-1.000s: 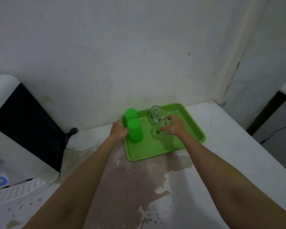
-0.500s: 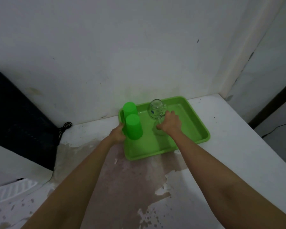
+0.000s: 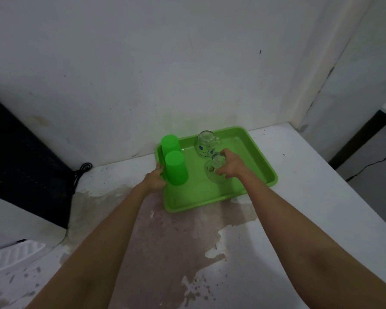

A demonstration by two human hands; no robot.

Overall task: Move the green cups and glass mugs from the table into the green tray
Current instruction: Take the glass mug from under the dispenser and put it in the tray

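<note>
While the left hand (image 3: 154, 179) grips the near green cup (image 3: 176, 168) from its left side, the right hand (image 3: 231, 165) closes around the near glass mug (image 3: 214, 171). Both cups are smooth opaque plastic and stand upside down in the left part of the green tray (image 3: 212, 198); the far green cup (image 3: 169, 142) is partly hidden behind the near one. The far glass mug (image 3: 206, 144), clear with small blue marks, stands upright near the back rim. The near mug's handle is hidden by fingers. Under the tray, the white counter (image 3: 299, 219) has a worn, peeling patch.
</note>
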